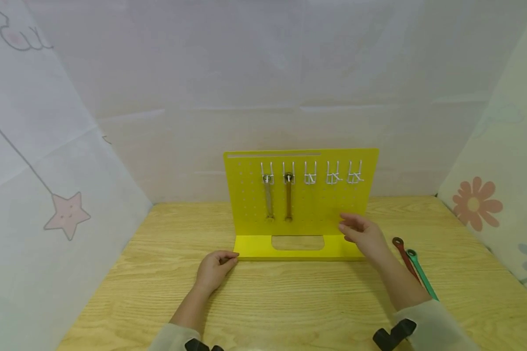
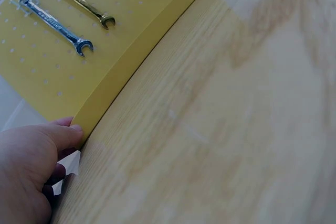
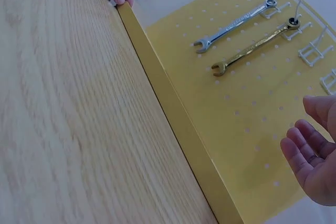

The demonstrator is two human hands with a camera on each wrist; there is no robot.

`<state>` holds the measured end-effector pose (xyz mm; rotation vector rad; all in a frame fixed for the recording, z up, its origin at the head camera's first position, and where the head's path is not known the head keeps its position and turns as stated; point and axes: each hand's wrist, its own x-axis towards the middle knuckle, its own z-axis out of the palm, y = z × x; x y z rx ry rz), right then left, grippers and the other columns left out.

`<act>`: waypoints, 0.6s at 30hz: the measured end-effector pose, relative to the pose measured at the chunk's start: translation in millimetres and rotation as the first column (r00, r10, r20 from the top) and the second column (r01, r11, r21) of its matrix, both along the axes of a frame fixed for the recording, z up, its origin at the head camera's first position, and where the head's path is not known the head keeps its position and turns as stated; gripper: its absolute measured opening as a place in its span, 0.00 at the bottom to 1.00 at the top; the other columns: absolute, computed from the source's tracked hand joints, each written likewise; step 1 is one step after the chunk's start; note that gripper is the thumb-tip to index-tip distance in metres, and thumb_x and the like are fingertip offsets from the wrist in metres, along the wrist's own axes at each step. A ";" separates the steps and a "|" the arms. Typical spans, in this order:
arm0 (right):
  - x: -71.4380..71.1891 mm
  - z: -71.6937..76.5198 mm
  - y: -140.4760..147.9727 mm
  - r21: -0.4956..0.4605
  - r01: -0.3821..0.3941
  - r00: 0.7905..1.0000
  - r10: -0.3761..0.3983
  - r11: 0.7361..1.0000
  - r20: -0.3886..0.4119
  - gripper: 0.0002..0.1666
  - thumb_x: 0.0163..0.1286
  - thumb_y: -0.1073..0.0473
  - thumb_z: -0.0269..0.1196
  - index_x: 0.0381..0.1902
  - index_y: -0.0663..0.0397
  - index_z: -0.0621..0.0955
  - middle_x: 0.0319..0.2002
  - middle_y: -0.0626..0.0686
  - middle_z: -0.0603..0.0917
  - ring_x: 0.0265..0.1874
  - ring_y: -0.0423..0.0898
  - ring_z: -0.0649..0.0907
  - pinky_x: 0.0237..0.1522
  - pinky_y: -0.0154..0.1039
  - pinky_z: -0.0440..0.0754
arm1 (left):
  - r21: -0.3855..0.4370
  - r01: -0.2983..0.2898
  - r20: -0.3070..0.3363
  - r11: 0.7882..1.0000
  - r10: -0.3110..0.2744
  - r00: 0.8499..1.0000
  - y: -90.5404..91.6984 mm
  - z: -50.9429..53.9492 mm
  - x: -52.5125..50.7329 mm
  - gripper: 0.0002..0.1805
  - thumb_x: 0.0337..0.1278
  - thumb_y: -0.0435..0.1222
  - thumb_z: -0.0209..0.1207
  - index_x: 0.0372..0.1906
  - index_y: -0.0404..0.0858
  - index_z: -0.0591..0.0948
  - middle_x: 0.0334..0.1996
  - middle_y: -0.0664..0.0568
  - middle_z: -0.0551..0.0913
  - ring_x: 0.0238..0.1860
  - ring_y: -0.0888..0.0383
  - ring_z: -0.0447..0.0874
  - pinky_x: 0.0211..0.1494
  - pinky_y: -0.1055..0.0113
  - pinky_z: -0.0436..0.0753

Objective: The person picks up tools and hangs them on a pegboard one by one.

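Note:
A yellow pegboard stand (image 1: 254, 209) rises from the table, with white wire hooks along its upper part. A silver combination wrench (image 1: 269, 197) and a brass-coloured combination wrench (image 1: 289, 199) hang there side by side from the two leftmost hooks. At the base's front left corner my left hand (image 1: 213, 270) pinches the edge between thumb and fingers. Loosely bent and holding nothing, my right hand (image 1: 364, 236) hovers before the board's lower right part, below the bare hooks (image 1: 333, 176). In the right wrist view its fingers (image 3: 299, 163) stand apart from the board.
To the right of the stand, a red wrench (image 1: 405, 256) and a green wrench (image 1: 421, 275) lie close together on the wooden table (image 1: 290, 302). Printed cloth walls (image 1: 268, 97) enclose the back and both sides.

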<state>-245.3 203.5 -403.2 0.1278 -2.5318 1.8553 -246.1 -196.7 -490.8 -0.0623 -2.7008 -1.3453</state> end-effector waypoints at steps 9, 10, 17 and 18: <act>13.7 -5.1 23.2 0.054 0.043 0.999 -0.044 0.998 0.031 0.35 0.74 0.45 0.57 0.71 0.57 0.67 0.65 0.63 0.72 0.53 0.42 0.80 0.54 0.37 0.82 | 0.003 0.004 0.007 1.000 -0.004 1.000 0.1 -0.8 -0.6 0.07 0.60 0.37 0.65 0.42 0.46 0.89 0.43 0.53 0.87 0.44 0.58 0.81 0.50 0.60 0.80; 15.6 -5.7 25.8 0.059 0.046 0.998 -0.047 0.997 0.032 0.35 0.74 0.45 0.57 0.71 0.58 0.67 0.65 0.63 0.72 0.53 0.41 0.80 0.55 0.38 0.82 | 0.002 0.003 0.007 1.000 -0.003 1.000 0.3 -0.6 -0.2 0.07 0.60 0.37 0.65 0.41 0.46 0.89 0.43 0.53 0.87 0.43 0.58 0.81 0.50 0.60 0.80; 27.1 -15.0 45.5 0.078 0.084 0.996 -0.086 0.993 0.026 0.38 0.73 0.41 0.57 0.71 0.58 0.67 0.62 0.61 0.73 0.47 0.32 0.79 0.51 0.31 0.82 | -0.004 -0.001 -0.007 1.000 0.001 1.000 1.5 1.4 2.9 0.06 0.60 0.36 0.65 0.41 0.45 0.89 0.44 0.51 0.87 0.45 0.56 0.82 0.51 0.57 0.81; 28.5 -16.4 48.3 0.084 0.091 0.995 -0.094 0.992 0.024 0.38 0.73 0.41 0.57 0.71 0.58 0.67 0.62 0.61 0.73 0.46 0.30 0.79 0.50 0.30 0.82 | -0.004 -0.002 -0.008 1.000 0.002 1.000 1.6 1.6 3.0 0.06 0.60 0.36 0.65 0.40 0.45 0.89 0.44 0.51 0.87 0.45 0.55 0.82 0.51 0.57 0.81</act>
